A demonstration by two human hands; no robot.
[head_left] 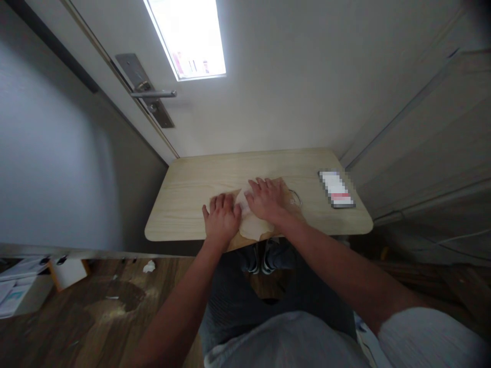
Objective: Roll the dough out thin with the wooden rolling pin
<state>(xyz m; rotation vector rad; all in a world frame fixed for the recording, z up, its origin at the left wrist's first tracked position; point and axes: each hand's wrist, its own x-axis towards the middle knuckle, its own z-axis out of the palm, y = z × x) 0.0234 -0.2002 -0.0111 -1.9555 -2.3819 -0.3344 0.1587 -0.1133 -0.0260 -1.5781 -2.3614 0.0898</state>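
My left hand [221, 219] lies palm down, fingers spread, on the left part of a tan board [238, 242]. On the board's upper right, my right hand [266, 200] presses flat with its fingers stretched out. A pale, thin, uneven sheet [256, 228] lies between and partly under both hands; whether it is dough or paper I cannot tell. A curved metal handle [296, 198] shows at the board's right end. The board's near edge hangs slightly over the front of the light wooden table [180, 199]. My palms hide much of the sheet.
A phone [336, 189] with a blurred screen lies at the table's right. Behind the table stands a door with a metal handle [153, 94] and a bright window [192, 38]. Crumpled white paper [149, 266] is on the floor at left. My legs are beneath the table edge.
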